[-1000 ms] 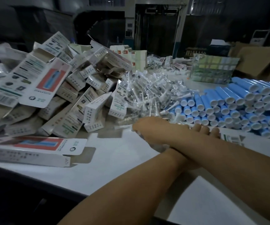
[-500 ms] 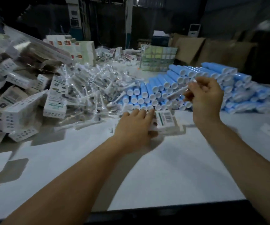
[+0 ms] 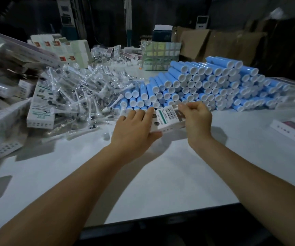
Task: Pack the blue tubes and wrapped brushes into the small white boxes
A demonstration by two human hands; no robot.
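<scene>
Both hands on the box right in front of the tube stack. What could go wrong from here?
1. The small white box is held at the foot of the blue tube stack; a forward nudge by the right hand may start tubes rolling.
2. The left hand sits beside the loose wrapped brushes; a sweep might drag some out.
3. What the box already holds is hidden, so an item might be missed.
</scene>
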